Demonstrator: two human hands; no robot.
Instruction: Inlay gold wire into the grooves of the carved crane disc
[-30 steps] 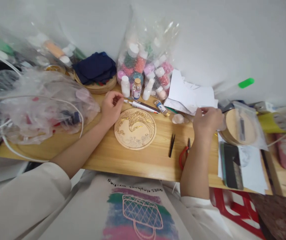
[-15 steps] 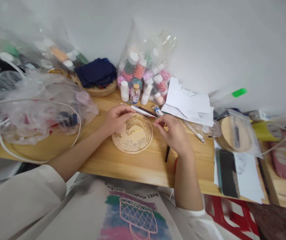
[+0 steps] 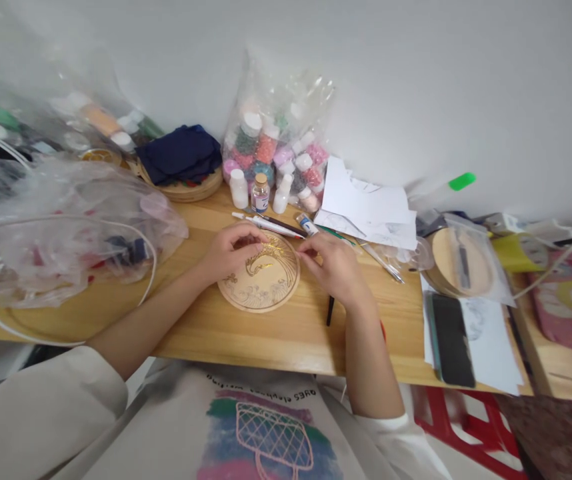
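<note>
A round pale wooden disc (image 3: pixel 261 298) lies flat on the table before me. It bears fine dark line patterns of waves and curved plumes, with shiny gold lines in its upper half. My left hand (image 3: pixel 233 252) is curled over the disc's upper left edge, thumb and fingers close together on it. At the right edge, my right hand (image 3: pixel 335 265) pinches with thumb and forefinger; anything between the tips is too small to make out. A thin black handle (image 3: pixel 331 311) shows below the right hand, its upper part hidden.
Behind the disc lie pens (image 3: pixel 271 225), a small tube (image 3: pixel 307 223) and a corked glass bottle (image 3: pixel 261 193). A bag of colourful jars (image 3: pixel 279 143) stands at the wall. Plastic bags and a white cable (image 3: pixel 155 257) lie left; papers (image 3: pixel 366 210) and a phone (image 3: pixel 452 340) lie right.
The view has shifted slightly, so the scene sits further left. Both hands stay at the disc in much the same pose. A green stick now shows behind my right hand.
</note>
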